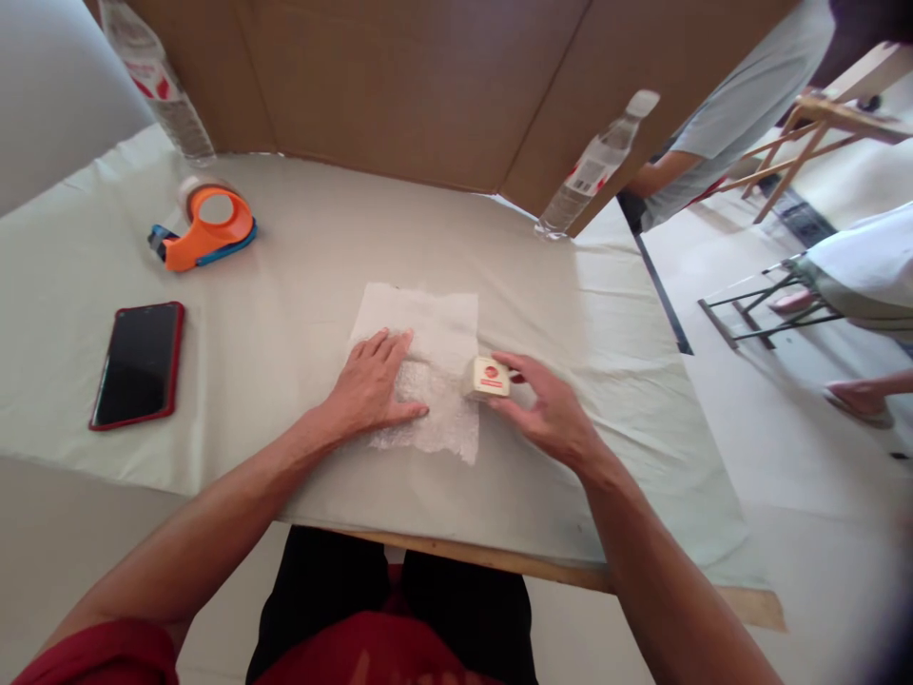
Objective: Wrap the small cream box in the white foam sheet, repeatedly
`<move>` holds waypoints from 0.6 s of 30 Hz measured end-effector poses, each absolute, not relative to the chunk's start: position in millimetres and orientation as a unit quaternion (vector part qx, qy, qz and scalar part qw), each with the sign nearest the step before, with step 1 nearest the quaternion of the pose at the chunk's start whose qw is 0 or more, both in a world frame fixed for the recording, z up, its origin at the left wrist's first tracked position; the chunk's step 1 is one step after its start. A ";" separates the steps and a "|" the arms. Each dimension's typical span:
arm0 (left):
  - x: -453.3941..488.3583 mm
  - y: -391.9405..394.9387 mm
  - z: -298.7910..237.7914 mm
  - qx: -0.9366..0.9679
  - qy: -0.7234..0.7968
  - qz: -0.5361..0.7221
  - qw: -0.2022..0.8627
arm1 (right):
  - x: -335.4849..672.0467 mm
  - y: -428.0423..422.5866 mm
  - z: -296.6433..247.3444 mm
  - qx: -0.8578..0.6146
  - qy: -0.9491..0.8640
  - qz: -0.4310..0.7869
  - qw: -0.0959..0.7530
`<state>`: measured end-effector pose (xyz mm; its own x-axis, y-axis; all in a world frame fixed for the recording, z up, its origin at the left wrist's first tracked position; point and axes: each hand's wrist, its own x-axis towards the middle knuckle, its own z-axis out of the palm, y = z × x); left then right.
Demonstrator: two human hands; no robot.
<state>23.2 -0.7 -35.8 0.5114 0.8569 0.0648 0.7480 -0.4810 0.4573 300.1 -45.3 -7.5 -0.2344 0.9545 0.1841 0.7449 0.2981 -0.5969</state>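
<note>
A sheet of bubble wrap (435, 404) lies on the cloth-covered table in front of me, its upper part looking whiter and smoother. My left hand (371, 385) rests flat on the sheet's left side, fingers spread. At the right edge of the wrap, my right hand (546, 409) grips a small cream-coloured box (490, 378) between thumb and fingers. Red print marks the top of the box. Its left side overlaps the edge of the sheet; whether it touches the sheet I cannot tell.
An orange tape dispenser (214, 228) and a red-cased phone (139, 364) lie to the left. Cardboard panels (399, 86) stand along the back, with a water bottle (161, 81) at left and another bottle (595, 166) at right. People sit beyond the table's right edge.
</note>
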 end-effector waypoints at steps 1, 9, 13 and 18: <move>23.9 -1.7 -34.6 0.849 0.476 0.140 0.185 | 314.3 -50.3 -8.4 -0.584 -0.745 0.189 0.262; 27.5 -5.1 -30.5 0.849 0.487 0.126 0.163 | 335.1 -79.6 12.3 -0.614 -0.722 0.040 0.315; 26.2 -3.5 -35.2 0.853 0.480 0.137 0.150 | 274.4 -74.8 26.1 -0.546 -0.761 0.100 0.335; 25.6 -2.1 -36.9 0.855 0.481 0.139 0.133 | 216.1 -32.3 -7.2 -0.493 -0.818 0.168 0.243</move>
